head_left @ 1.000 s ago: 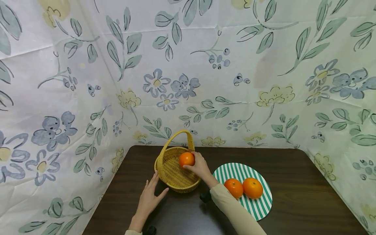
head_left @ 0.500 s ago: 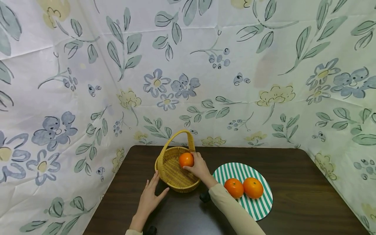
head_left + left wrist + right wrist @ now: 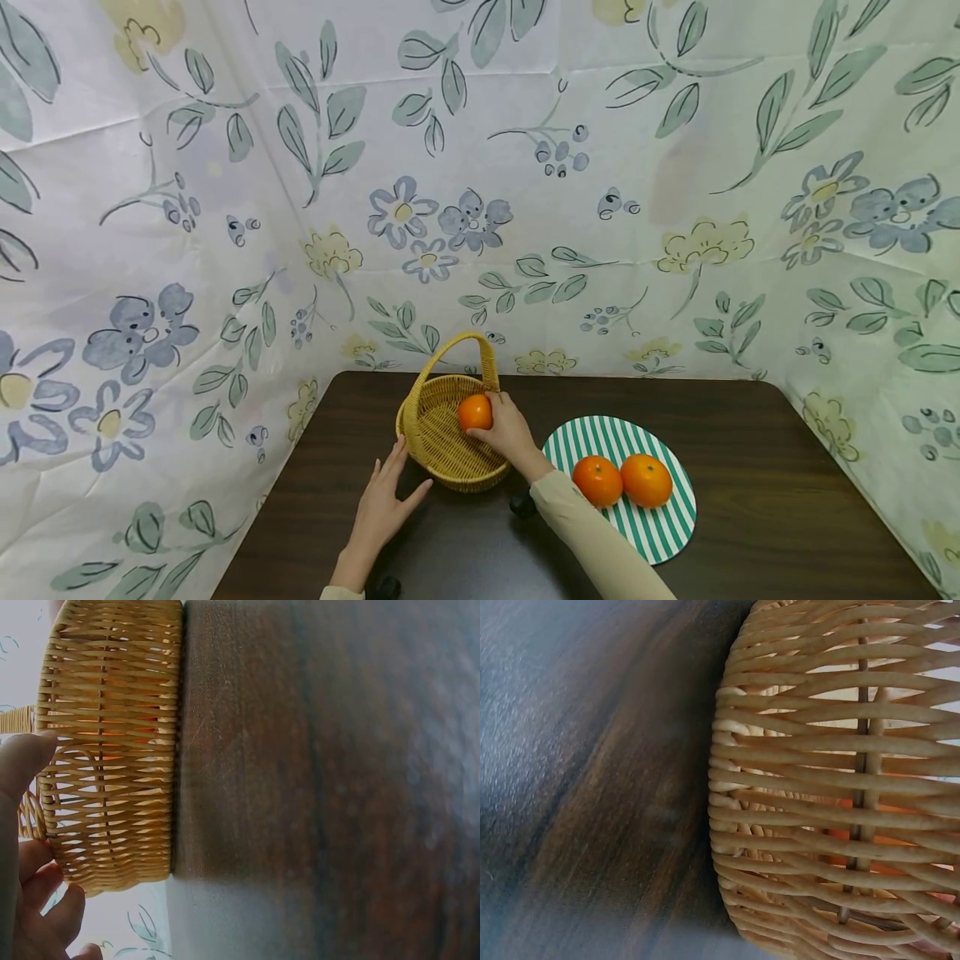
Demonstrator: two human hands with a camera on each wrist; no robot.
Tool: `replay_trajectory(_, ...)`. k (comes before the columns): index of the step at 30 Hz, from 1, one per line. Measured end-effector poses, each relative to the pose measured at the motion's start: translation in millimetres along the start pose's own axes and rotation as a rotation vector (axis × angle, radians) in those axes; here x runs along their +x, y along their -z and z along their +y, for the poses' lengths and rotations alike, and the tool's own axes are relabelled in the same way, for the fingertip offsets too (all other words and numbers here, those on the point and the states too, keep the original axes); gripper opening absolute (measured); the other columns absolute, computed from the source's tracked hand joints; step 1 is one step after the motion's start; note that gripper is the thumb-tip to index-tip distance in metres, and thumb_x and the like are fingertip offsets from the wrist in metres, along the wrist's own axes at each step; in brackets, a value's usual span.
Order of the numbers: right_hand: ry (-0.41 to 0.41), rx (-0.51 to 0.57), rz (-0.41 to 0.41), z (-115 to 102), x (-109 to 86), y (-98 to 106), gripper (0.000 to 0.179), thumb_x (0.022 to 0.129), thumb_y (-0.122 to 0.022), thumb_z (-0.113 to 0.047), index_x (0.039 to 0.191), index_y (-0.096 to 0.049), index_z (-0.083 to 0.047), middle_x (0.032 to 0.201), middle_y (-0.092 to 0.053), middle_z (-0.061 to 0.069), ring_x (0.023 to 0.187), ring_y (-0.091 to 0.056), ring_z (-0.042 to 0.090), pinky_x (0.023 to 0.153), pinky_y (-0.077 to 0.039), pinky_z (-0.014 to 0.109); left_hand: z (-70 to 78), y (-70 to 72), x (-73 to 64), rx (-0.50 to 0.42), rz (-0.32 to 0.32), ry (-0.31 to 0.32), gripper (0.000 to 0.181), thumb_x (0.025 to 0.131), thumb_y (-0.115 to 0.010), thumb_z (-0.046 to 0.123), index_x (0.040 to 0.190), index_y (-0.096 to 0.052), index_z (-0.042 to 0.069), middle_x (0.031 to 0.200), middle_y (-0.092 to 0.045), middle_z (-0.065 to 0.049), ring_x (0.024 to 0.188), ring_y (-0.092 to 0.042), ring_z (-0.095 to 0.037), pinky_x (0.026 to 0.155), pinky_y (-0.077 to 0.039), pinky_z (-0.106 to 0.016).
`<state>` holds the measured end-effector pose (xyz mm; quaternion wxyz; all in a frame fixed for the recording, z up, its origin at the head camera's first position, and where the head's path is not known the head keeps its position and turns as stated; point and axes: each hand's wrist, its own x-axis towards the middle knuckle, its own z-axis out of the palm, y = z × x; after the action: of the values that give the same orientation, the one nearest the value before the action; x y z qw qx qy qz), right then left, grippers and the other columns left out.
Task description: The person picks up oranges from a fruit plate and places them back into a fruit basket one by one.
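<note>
A yellow woven basket (image 3: 459, 482) with a tall arched handle stands at the back of the table. My right hand (image 3: 513, 432) reaches over its right side and grips an orange (image 3: 474, 413) inside it, thumb in front. Whether the fruit touches the bottom I cannot tell. At the basket's left front, my left hand (image 3: 380, 507) has its fingers extended, the fingertips at the rim and the thumb spread away. In the left wrist view, orange colour shows through the basket's weave (image 3: 112, 802). The right wrist view is filled by the basket wall (image 3: 802, 780) and table; the right hand is mostly hidden there.
To the right of the basket lies a round green-and-white striped plate (image 3: 663, 529) with two oranges (image 3: 647, 481) side by side. The right forearm passes over its left edge. Behind the dark wooden table (image 3: 787, 500) hangs a floral cloth (image 3: 637, 317).
My right hand has lowered the orange slightly deeper into the basket. The left hand and the plate's oranges stay where they were.
</note>
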<state>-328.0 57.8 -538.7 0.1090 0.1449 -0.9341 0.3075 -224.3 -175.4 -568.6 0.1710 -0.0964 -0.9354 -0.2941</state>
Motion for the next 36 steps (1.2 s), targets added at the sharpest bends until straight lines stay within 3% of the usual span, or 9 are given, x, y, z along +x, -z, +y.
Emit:
replay_trajectory(15, 0.005, 0.133, -0.018, -3, -2.4, 11, 0.078, 0.076, -0.074, -0.043, 0.136, -0.043, -0.005, 0.124, -0.048, 0.015, 0.106, -0.056, 0.03, 0.087, -0.051, 0.046, -0.3, -1.3, -1.8, -0.011, 0.031, -0.009, 0.077, 0.079, -0.071, 0.042, 0.144, -0.036, 0.018, 0.149, -0.033, -0.004, 0.131, -0.041, -0.025, 0.108, -0.024, -0.056)
replay_trajectory(22, 0.031, 0.116, -0.003, -7, -4.5, 25, 0.074, 0.077, -0.071, -0.048, 0.136, -0.046, -0.011, 0.129, -0.048, 0.012, 0.108, -0.056, 0.029, 0.086, -0.051, 0.046, -0.4, -0.7, -1.0, -0.008, 0.038, -0.013, 0.08, 0.078, -0.071, 0.045, 0.145, -0.035, 0.02, 0.149, -0.033, -0.004, 0.13, -0.042, -0.024, 0.107, -0.026, -0.056)
replay_trajectory(36, 0.003, 0.153, 0.083, -3, -12.9, 52, 0.07, 0.075, -0.071, -0.052, 0.132, -0.051, -0.015, 0.13, -0.05, 0.006, 0.109, -0.055, 0.03, 0.082, -0.05, 0.049, 0.5, -0.4, -1.3, -0.034, 0.023, 0.004, 0.078, 0.079, -0.07, 0.044, 0.144, -0.035, 0.018, 0.15, -0.032, -0.003, 0.13, -0.042, -0.024, 0.109, -0.024, -0.056)
